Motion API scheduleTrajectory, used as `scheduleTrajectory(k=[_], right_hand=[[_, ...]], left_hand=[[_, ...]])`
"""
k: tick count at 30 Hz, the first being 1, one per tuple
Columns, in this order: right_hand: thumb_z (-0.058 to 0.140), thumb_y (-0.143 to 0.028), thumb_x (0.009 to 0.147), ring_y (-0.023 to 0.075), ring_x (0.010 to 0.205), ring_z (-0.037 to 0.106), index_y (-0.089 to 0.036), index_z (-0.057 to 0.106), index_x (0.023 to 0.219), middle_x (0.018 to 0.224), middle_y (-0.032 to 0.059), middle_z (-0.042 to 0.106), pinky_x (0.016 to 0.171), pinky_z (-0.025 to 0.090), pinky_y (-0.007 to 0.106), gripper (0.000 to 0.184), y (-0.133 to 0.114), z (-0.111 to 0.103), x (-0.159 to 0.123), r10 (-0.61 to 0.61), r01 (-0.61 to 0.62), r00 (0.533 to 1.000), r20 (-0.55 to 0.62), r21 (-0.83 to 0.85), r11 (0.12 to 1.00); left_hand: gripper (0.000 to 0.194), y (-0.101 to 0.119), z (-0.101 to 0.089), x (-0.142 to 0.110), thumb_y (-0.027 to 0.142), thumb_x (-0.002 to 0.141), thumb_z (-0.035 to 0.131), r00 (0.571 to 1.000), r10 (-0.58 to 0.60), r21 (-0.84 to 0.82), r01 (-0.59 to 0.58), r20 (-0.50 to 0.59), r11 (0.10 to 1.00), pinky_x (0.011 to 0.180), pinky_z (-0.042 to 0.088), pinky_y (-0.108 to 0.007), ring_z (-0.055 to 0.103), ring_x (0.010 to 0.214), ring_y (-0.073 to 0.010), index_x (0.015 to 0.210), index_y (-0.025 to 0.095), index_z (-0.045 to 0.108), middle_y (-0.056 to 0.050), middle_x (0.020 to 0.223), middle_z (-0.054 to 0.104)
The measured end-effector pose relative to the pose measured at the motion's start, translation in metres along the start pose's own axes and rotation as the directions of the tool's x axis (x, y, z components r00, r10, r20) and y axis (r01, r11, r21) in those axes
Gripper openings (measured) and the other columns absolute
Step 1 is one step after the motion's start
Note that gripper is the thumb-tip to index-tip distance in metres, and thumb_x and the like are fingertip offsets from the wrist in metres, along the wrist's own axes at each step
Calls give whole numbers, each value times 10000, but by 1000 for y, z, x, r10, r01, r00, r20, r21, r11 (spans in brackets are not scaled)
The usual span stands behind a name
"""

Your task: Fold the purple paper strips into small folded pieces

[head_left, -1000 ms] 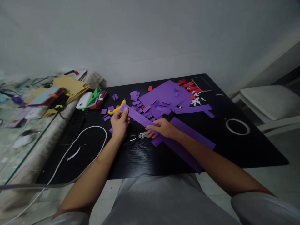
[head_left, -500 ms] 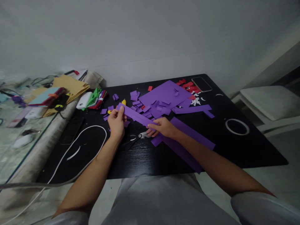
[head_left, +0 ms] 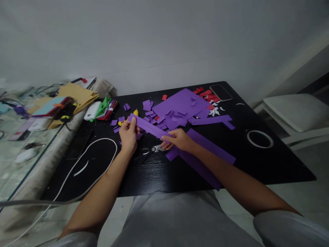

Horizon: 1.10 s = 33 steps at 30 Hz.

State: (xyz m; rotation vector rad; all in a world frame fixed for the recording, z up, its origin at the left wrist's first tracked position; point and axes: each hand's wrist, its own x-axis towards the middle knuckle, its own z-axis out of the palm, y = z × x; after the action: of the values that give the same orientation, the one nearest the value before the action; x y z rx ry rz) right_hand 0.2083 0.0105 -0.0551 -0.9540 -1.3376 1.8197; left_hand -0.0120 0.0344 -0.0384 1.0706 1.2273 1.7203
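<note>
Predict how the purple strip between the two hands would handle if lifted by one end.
The purple strip is probably light, since it looks thin. It may flex yet hold some shape, as it spans nearly straight from left hand to right hand. Lifted by one end, it could droop, being long and narrow.

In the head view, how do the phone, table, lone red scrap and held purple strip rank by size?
1. Table
2. Strip
3. Phone
4. Red scrap

The strip is nearer the camera than the phone, which enlarges it.
</note>
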Motion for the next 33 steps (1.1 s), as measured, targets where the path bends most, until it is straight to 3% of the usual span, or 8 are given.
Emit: scheduleTrajectory(k=[9,12,14,16,19,21,27,33], right_hand=[[842,-600,680,203,647,753,-100,725,772,764,115,774,622,627,311,521,-4,1,-3,-13,13,1000,8,-6,1000],[778,-653,744,206,706,757,-97,746,869,819,124,778,657,627,306,571,-8,1,-6,-13,11,998,69,33,999],[705,-704,790,200,721,749,-104,747,957,849,128,774,660,624,302,625,-10,1,-6,8,-15,996,88,83,996],[713,-682,795,186,725,735,-123,732,1032,889,117,765,651,618,292,607,-10,1,-5,-2,-7,998,70,118,993],[825,-510,747,156,746,703,-168,694,1150,958,69,739,653,607,272,545,-7,0,-3,-94,92,995,16,113,989],[854,-415,720,147,775,681,-194,682,1186,996,47,722,657,595,258,544,-7,1,-4,-156,155,988,7,100,983],[858,-350,710,151,832,664,-200,704,1072,1042,39,714,715,554,255,421,-10,0,-6,-210,207,977,28,86,975],[859,-400,710,127,707,640,-175,671,897,793,-4,692,651,527,242,348,-8,-1,-2,-175,178,984,-33,133,975]], left_hand=[[457,0,0,1,555,791,782,1000,-5,-14,5,-10,1000,421,340,-186,462,439,-66,697,189,524,56,524,532],[488,4,1,1,571,787,781,995,-67,-49,71,80,996,418,328,-186,428,428,-55,656,187,509,51,514,509],[524,7,4,-2,601,756,793,961,-177,-56,193,213,980,394,291,-187,381,406,-48,632,186,499,56,495,468],[548,10,7,-9,632,698,822,887,-300,-27,329,351,944,372,261,-189,347,390,-47,649,189,504,66,492,437],[556,11,14,-25,630,633,866,768,-406,19,458,496,889,369,286,-191,386,380,-63,818,202,562,78,516,463],[590,11,19,-36,597,607,895,722,-431,25,498,541,867,385,332,-195,443,384,-76,891,216,546,73,551,522],[570,12,26,-52,504,640,911,665,-419,59,493,618,868,374,330,-180,402,350,-59,754,218,431,97,492,481],[457,16,24,-49,565,751,814,649,-428,113,468,629,876,442,451,-194,552,449,-92,804,186,564,18,607,620]])
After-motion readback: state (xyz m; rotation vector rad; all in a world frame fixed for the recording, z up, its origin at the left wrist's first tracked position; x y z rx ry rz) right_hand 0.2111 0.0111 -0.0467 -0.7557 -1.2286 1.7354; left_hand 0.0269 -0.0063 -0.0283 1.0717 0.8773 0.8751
